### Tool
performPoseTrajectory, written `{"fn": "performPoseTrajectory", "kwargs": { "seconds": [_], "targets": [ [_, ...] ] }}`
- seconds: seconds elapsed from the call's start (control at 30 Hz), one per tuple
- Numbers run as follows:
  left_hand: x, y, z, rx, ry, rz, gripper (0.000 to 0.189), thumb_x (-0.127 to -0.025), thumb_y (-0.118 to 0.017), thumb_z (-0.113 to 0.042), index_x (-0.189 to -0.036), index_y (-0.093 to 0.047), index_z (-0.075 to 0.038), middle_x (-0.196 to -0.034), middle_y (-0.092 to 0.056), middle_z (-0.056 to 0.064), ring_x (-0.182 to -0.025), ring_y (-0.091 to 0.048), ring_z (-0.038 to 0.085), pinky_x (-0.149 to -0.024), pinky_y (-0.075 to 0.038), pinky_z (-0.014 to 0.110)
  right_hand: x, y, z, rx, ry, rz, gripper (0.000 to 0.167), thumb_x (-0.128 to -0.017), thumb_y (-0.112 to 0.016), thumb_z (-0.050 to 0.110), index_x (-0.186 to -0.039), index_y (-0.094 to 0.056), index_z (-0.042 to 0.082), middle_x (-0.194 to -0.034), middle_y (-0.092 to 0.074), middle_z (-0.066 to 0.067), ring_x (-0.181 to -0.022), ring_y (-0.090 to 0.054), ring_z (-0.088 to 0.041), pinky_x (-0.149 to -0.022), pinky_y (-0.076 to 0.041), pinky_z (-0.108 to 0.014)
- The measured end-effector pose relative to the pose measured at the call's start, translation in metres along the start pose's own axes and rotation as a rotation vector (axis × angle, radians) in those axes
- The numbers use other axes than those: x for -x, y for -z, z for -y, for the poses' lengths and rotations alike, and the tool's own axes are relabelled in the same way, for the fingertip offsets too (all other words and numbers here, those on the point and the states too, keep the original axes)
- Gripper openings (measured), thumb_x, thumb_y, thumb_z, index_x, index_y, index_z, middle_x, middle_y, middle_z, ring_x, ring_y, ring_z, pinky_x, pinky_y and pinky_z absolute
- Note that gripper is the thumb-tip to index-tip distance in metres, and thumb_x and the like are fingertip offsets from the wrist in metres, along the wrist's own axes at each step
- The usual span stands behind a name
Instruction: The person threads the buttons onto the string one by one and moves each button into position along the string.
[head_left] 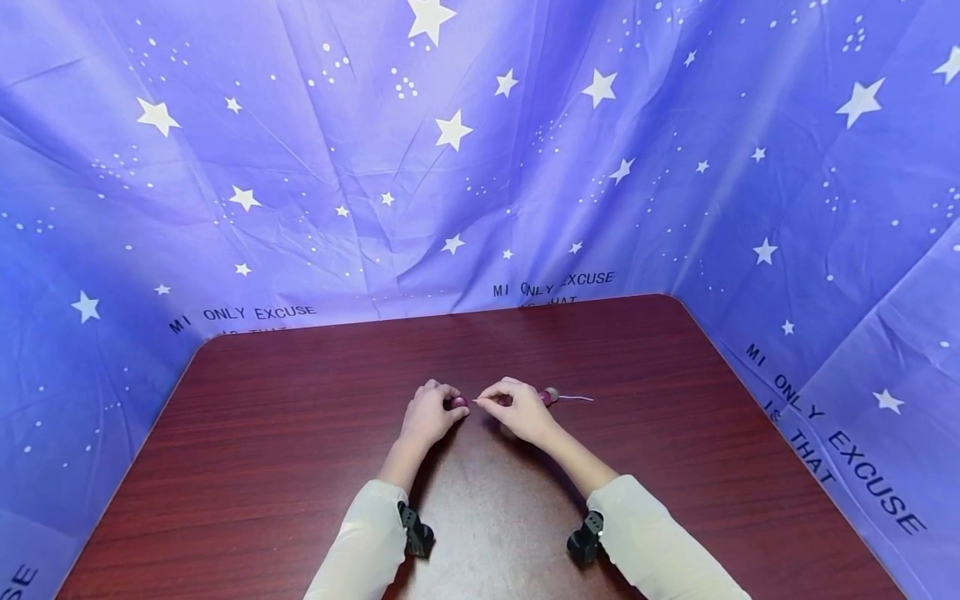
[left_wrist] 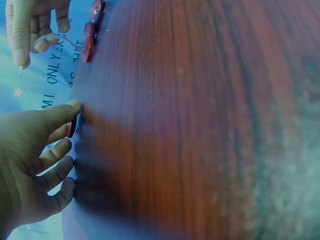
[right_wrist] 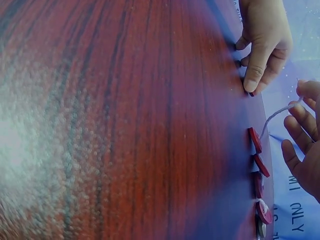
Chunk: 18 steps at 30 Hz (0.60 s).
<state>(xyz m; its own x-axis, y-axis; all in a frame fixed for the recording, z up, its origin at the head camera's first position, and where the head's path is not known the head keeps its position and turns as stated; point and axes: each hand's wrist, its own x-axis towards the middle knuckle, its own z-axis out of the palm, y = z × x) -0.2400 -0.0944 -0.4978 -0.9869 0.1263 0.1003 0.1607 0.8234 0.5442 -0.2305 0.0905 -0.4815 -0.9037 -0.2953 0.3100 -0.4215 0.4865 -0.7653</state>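
My left hand (head_left: 429, 417) rests at the table's middle, thumb and index finger pinching a dark red button (left_wrist: 72, 128) by its edge. Facing it from the right, my right hand (head_left: 521, 410) pinches the thin tip of a white string (right_wrist: 274, 116) between thumb and fingertips. A small gap separates that tip from the held button. The string curves from my right fingers down to a row of several red buttons (right_wrist: 255, 140) on the table. A pale grey button (head_left: 553, 392) lies at the row's far end, with a tail of string running rightward beyond it.
The dark red wood-grain table (head_left: 285, 433) spreads around both hands. A blue-purple curtain (head_left: 360, 150) with white stars hangs behind it and along both sides. Black cameras sit on the left cuff (head_left: 382, 517) and right cuff (head_left: 633, 508).
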Motion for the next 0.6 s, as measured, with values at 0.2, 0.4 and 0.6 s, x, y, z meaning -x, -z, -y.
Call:
{"fn": "performPoseTrajectory", "kwargs": {
  "seconds": [0.2, 0.4, 0.6],
  "targets": [
    [0.004, 0.005, 0.002, 0.062, -0.006, -0.004, 0.025, -0.078, -0.075, -0.03, -0.095, -0.07, -0.012, -0.091, -0.059, 0.001, -0.094, -0.055, 0.02, -0.083, -0.047, 0.038, 0.0, 0.0, 0.0, 0.004, 0.001, -0.001, 0.005, -0.084, -0.069, 0.017, -0.084, -0.072, 0.014, -0.078, -0.063, 0.003, -0.069, -0.052, -0.002, -0.063, -0.045, -0.017],
    [0.008, 0.009, 0.003, 0.069, -0.003, -0.014, 0.026, -0.078, -0.074, -0.031, -0.096, -0.069, -0.014, -0.089, -0.058, -0.001, -0.09, -0.057, 0.018, -0.078, -0.047, 0.036, 0.0, 0.001, -0.002, -0.001, 0.011, -0.004, 0.004, -0.085, -0.069, 0.017, -0.084, -0.072, 0.014, -0.077, -0.063, 0.004, -0.069, -0.052, -0.003, -0.063, -0.046, -0.017],
    [0.011, 0.013, 0.002, 0.138, -0.011, 0.004, 0.027, -0.08, -0.073, -0.029, -0.1, -0.068, -0.012, -0.092, -0.06, 0.0, -0.085, -0.059, 0.017, -0.075, -0.047, 0.034, 0.0, 0.001, -0.003, 0.002, 0.006, 0.005, 0.004, -0.085, -0.069, 0.019, -0.084, -0.072, 0.015, -0.077, -0.063, 0.005, -0.069, -0.052, -0.003, -0.063, -0.045, -0.018]
  ]
}}
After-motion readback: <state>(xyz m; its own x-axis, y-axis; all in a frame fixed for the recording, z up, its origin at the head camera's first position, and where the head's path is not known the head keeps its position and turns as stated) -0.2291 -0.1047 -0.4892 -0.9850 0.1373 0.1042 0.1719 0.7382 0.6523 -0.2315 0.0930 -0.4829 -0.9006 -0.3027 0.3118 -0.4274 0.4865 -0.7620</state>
